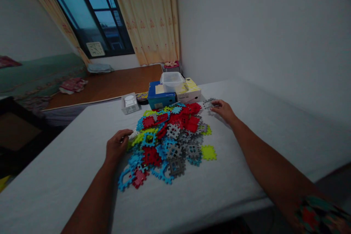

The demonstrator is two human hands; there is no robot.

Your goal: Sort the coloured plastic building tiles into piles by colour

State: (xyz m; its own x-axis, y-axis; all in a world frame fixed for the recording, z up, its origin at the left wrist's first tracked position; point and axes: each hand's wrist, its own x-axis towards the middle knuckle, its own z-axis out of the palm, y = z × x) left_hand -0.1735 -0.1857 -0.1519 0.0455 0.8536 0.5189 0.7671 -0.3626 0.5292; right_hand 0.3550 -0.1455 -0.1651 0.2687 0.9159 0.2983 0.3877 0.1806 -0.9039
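A heap of interlocking plastic building tiles, red, blue, grey and lime green, lies on the white-covered table between my hands. My left hand [116, 147] is closed at the heap's left side, its fingertips pinching a small whitish tile [133, 135]. At the far right edge of the heap, my right hand [224, 111] has thumb and fingers closed on a grey tile [208, 104]. Close to the front lie a blue open-frame tile [150, 139], a dark red tile [151, 156] and a grey window tile [193, 150]. One lime green tile [208, 152] lies flat at the right.
Behind the heap stand a blue box [161, 97] and a yellow-and-white box [190, 89], with a clear plastic container [172, 81] on top. A small white box [129, 104] and a round black tin [142, 98] are left of them. A wall borders the right side.
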